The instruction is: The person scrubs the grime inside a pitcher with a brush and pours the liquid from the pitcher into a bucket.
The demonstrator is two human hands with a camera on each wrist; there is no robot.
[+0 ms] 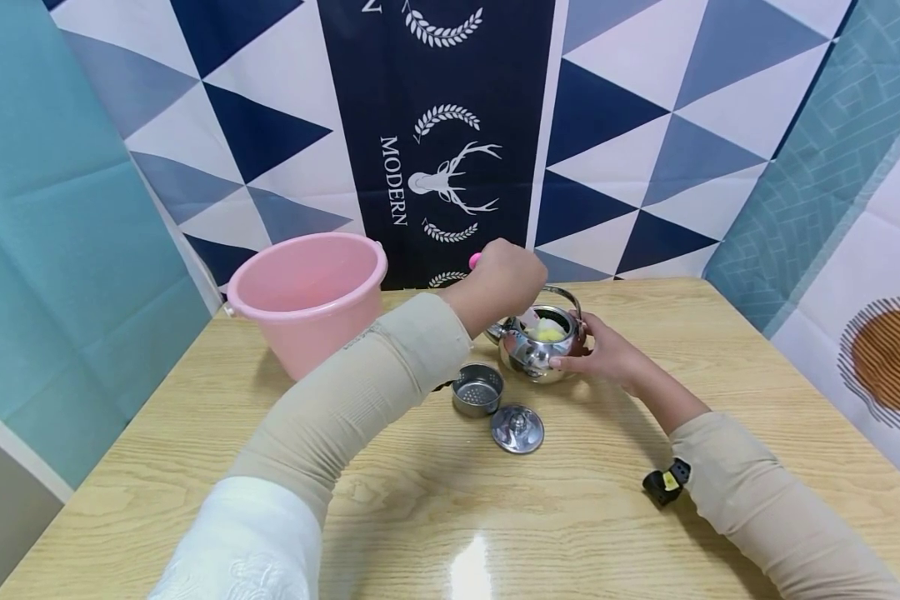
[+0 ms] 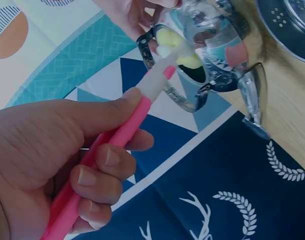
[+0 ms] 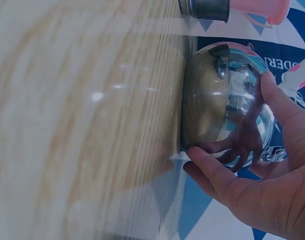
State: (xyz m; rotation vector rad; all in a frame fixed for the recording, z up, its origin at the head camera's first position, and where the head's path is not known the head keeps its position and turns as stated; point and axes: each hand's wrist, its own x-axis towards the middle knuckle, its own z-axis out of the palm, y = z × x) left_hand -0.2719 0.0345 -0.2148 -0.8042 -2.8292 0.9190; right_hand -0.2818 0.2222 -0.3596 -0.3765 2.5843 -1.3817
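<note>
My left hand [image 1: 506, 279] grips the pink handle of a sponge brush [image 2: 127, 122], its thumb lying along the upper shaft. The brush's yellow and white sponge head [image 1: 549, 332] sits in the open mouth of a shiny metal teapot [image 1: 528, 360]. The teapot's spout points left in the head view, and its hoop handle stands over the opening. On the teapot's right side, my right hand [image 1: 603, 354] holds the rounded body, thumb and fingers spread around it in the right wrist view. The lower part of the sponge is hidden inside the pot.
A perforated metal strainer [image 1: 477, 392] stands on the wooden table [image 1: 420, 500], just front-left of the teapot. The round lid [image 1: 517, 429] lies nearer to me beside it. A pink bucket [image 1: 300, 337] occupies the back left, close to the patterned backdrop [image 1: 450, 83].
</note>
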